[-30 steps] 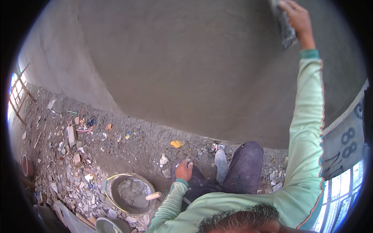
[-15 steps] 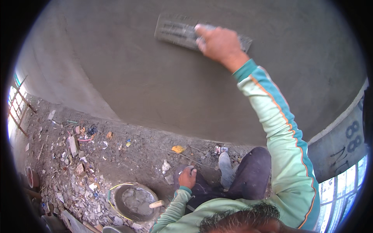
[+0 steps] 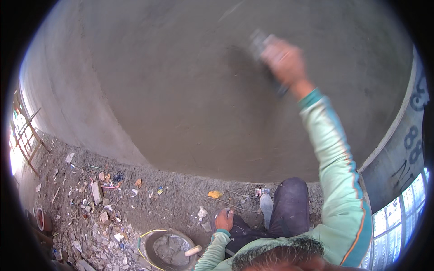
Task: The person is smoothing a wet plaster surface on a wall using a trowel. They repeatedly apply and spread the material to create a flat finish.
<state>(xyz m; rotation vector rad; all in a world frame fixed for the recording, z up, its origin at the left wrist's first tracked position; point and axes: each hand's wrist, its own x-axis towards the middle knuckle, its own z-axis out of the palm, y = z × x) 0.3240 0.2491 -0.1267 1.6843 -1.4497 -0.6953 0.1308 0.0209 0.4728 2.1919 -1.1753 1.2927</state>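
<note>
My right hand (image 3: 285, 61) is closed around the handle of a plastering trowel (image 3: 258, 44), raised against the grey plastered wall (image 3: 190, 113). Motion blurs both, and the hand covers the trowel's middle. The blade now stands steeply, its lower end showing below my fingers. Darker, damp-looking plaster fills the middle of the wall, with a paler strip to the left. My left hand (image 3: 224, 220) rests at my bent left knee, fingers curled; a small greyish bit shows between finger and thumb, too small to name.
A round bucket (image 3: 143, 246) of wet mortar stands left of my left arm, a wooden handle (image 3: 193, 250) leaning over its rim. Rubble (image 3: 101, 230) and litter cover the ground. A grey panel (image 3: 389, 167) borders the right side; a stick lattice (image 3: 27, 131) stands far left.
My right hand has moved right and slightly down with the trowel, which has turned from nearly level to steep. The view has shifted a little. My left hand stays at the knee.
</note>
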